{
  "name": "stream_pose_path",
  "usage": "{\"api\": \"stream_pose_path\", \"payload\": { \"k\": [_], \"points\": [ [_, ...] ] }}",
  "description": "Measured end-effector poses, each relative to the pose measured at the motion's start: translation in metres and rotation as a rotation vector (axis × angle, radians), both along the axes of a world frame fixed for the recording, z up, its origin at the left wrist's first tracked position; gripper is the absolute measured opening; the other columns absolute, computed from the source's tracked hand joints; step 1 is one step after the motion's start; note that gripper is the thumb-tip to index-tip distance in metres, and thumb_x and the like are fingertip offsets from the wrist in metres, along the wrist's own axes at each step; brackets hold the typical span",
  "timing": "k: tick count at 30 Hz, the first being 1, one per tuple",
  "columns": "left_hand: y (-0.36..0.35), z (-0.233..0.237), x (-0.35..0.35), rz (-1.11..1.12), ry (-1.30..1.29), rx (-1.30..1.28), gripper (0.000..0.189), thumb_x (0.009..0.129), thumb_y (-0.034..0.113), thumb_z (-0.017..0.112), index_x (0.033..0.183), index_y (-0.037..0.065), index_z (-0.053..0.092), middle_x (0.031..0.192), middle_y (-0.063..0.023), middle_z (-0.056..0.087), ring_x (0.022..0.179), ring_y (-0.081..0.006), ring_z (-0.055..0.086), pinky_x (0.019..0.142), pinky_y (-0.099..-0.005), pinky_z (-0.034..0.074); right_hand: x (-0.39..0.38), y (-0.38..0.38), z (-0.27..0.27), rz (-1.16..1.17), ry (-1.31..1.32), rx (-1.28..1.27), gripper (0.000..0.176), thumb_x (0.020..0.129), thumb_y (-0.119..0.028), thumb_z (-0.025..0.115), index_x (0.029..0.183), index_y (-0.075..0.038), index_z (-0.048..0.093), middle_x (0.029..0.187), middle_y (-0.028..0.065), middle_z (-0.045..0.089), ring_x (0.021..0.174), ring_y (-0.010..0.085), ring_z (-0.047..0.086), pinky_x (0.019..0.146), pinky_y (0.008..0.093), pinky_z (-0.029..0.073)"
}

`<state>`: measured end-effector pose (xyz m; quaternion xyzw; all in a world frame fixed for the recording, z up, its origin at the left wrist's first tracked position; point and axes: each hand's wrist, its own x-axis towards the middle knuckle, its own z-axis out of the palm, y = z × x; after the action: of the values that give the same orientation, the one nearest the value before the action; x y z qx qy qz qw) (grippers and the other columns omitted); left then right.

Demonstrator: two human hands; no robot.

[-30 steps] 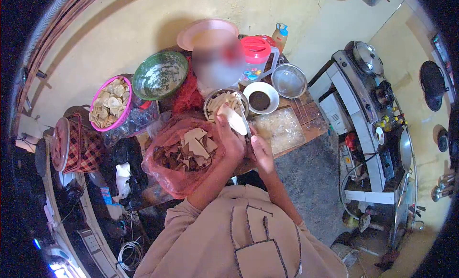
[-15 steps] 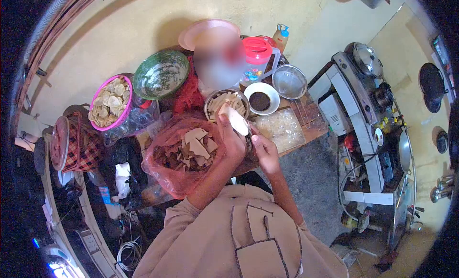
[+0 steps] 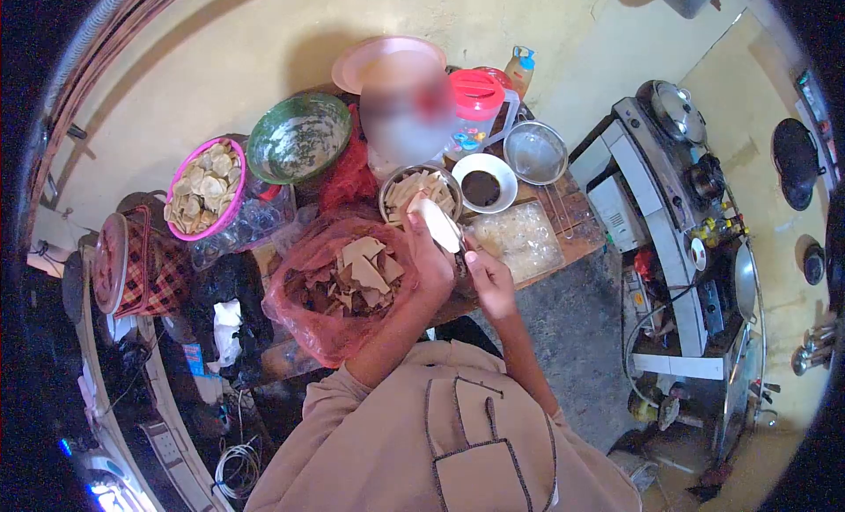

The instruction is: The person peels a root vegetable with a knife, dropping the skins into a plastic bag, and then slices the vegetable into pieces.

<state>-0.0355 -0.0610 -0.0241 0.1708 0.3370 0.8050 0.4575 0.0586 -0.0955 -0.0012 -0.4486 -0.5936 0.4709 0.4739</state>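
Note:
My left hand (image 3: 431, 258) is closed around a pale, smooth, elongated piece of peeled root (image 3: 435, 226) that looks like cassava, held tilted above the table's front. Beside it, my right hand (image 3: 489, 281) is closed, thumb up against the root's lower end. What looks like a small knife (image 3: 462, 239) is in it, mostly hidden by the fingers. Just behind the root stands a metal bowl (image 3: 384, 214) of pale cut sticks (image 3: 410, 191). Left of my left forearm, an open red plastic bag (image 3: 295, 314) holds brown and cream peelings (image 3: 365, 270).
A pink basket (image 3: 171, 214) of pale round slices, a green basin (image 3: 299, 138) and a pink-lidded jug (image 3: 478, 94) stand behind. On the right are a white bowl (image 3: 508, 173) with dark contents, a strainer (image 3: 535, 153), a flat clear pack (image 3: 519, 239) and a stove (image 3: 660, 160).
The view has shifted slightly. The root is tilted a little further down toward my right hand, and both hands keep their hold.

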Motion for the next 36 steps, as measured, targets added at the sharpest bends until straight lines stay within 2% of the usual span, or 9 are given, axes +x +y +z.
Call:
{"api": "stream_pose_path", "payload": {
  "k": [3,6,12,18,21,22,27,33,36],
  "points": [
    [-0.006,0.013,0.000,-0.053,-0.044,-0.007,0.046,0.090,0.042,0.036,0.119,0.006,0.041,0.099,-0.0061,0.052,0.086,-0.0157,0.052,0.075,-0.0284,0.043,0.003,-0.001,0.002,-0.029,-0.111,-0.085,0.031,0.090,-0.023,0.045,0.069,-0.001,0.052,0.058,-0.0059,0.042,0.053,0.0039,0.035,0.049,0.0201,0.031],
    [-0.007,0.017,-0.008,-0.117,-0.002,-0.017,0.046,0.090,0.041,0.035,0.118,0.005,0.041,0.098,-0.0062,0.052,0.086,-0.0155,0.052,0.076,-0.0280,0.043,0.007,-0.002,0.002,0.032,-0.246,-0.201,0.030,0.088,-0.028,0.046,0.108,-0.008,0.056,0.077,0.0145,0.060,0.068,0.0152,0.056,0.065,0.0301,0.042],
    [-0.012,0.023,-0.014,-0.194,-0.012,0.111,0.041,0.090,0.038,0.035,0.112,0.004,0.045,0.093,-0.0048,0.052,0.081,-0.0136,0.052,0.072,-0.0263,0.044,-0.008,-0.009,0.013,-0.099,-0.375,-0.046,0.036,0.088,-0.034,0.045,0.095,-0.002,0.058,0.068,0.0079,0.059,0.059,0.0164,0.053,0.058,0.0293,0.043],
    [0.000,0.025,-0.015,-0.105,0.353,0.091,0.044,0.091,0.041,0.028,0.105,0.004,0.046,0.086,-0.0030,0.052,0.074,-0.0134,0.052,0.066,-0.0253,0.043,-0.002,-0.002,0.021,0.072,0.348,-0.581,0.034,0.089,-0.039,0.043,0.068,-0.012,0.048,0.050,-0.0053,0.037,0.042,0.0028,0.031,0.039,0.0180,0.023],
    [0.010,0.018,-0.027,-0.487,-0.136,0.196,0.042,0.091,0.041,0.030,0.106,0.005,0.046,0.084,-0.0023,0.051,0.073,-0.0140,0.052,0.066,-0.0251,0.043,0.001,0.001,0.028,0.023,0.435,-0.685,0.035,0.089,-0.039,0.042,0.063,-0.015,0.045,0.052,-0.0071,0.035,0.043,0.0026,0.028,0.041,0.0190,0.024],
    [0.013,0.016,-0.028,-0.675,-0.502,0.234,0.042,0.091,0.041,0.030,0.106,0.006,0.046,0.083,-0.0020,0.051,0.072,-0.0142,0.052,0.066,-0.0251,0.043,0.003,0.001,0.025,0.037,0.403,-0.627,0.034,0.089,-0.039,0.043,0.064,-0.014,0.045,0.052,-0.0069,0.035,0.044,0.0027,0.029,0.042,0.0189,0.025],
    [0.004,0.009,-0.020,-0.379,0.067,-0.010,0.037,0.089,0.045,0.034,0.098,0.011,0.046,0.078,-0.0013,0.049,0.069,-0.0139,0.051,0.061,-0.0285,0.045,0.003,0.004,-0.013,0.070,0.161,-0.297,0.028,0.089,-0.036,0.043,0.087,-0.010,0.054,0.055,-0.0054,0.040,0.043,0.0023,0.029,0.039,0.0174,0.021],
    [0.006,0.005,-0.015,-0.192,-0.245,-0.119,0.032,0.089,0.041,0.039,0.102,0.011,0.039,0.085,-0.0030,0.048,0.074,-0.0141,0.050,0.062,-0.0288,0.045,-0.007,0.001,0.008,0.025,-0.167,0.085,0.041,0.088,-0.029,0.044,0.124,-0.009,0.042,0.108,0.0183,0.055,0.098,0.0260,0.056,0.083,0.0314,0.041],
    [0.003,0.004,-0.014,-0.121,-0.139,-0.122,0.035,0.089,0.041,0.038,0.103,0.009,0.037,0.088,-0.0041,0.046,0.077,-0.0132,0.049,0.064,-0.0282,0.044,-0.008,0.001,0.003,0.011,-0.261,0.124,0.038,0.088,-0.031,0.044,0.121,-0.013,0.047,0.095,0.0182,0.060,0.085,0.0244,0.061,0.074,0.0322,0.045]
  ]
}}
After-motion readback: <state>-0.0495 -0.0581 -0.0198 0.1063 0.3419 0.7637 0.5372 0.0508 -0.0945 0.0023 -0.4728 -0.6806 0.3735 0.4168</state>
